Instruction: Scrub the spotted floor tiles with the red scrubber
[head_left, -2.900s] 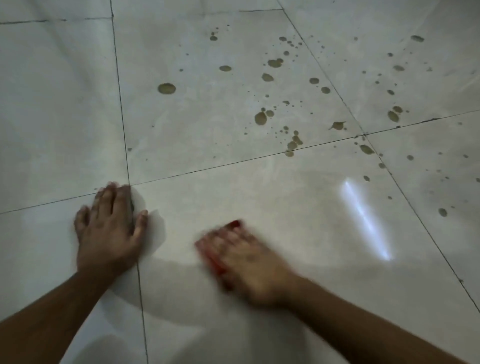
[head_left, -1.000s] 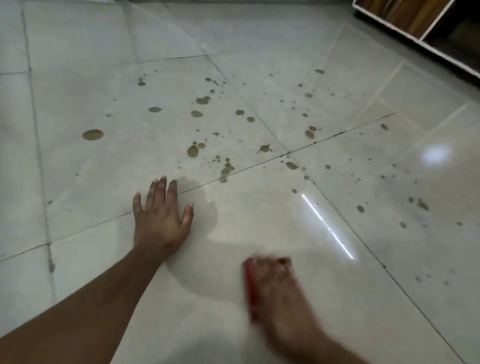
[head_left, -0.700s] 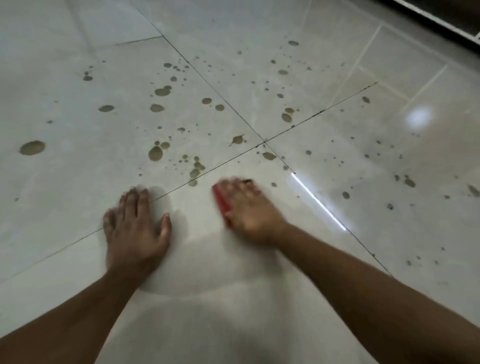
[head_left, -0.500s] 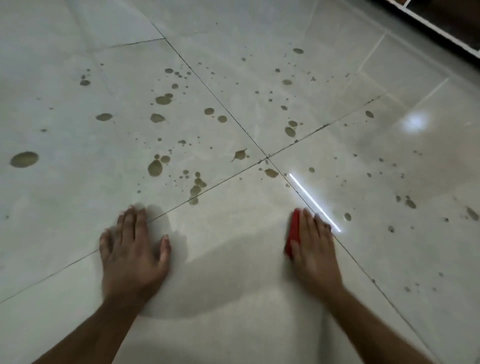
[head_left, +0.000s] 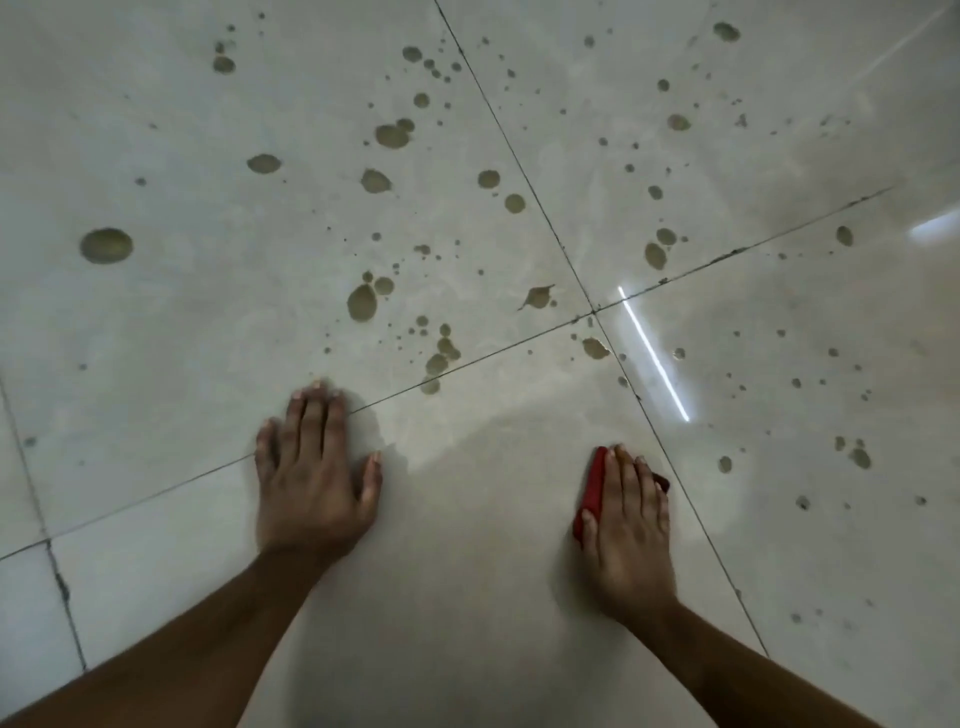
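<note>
While left hand (head_left: 311, 480) lies flat on floor tiles (head_left: 182, 322), fingers straight, across grout line (head_left: 467, 361), grip holds nothing. Right hand (head_left: 631, 525) presses red scrubber (head_left: 591, 486) onto near tile, fingers laid over top, thumb at scrubber's left edge; just left of diagonal grout line. Brown spots (head_left: 362, 302) scattered over tiles beyond both hands, untouched. Light streak (head_left: 654, 356) near tile junction.

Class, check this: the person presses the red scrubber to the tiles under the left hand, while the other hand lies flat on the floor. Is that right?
Not quite. The head view shows the red scrubber under the right hand; the left hand is the one that lies flat on the floor.
</note>
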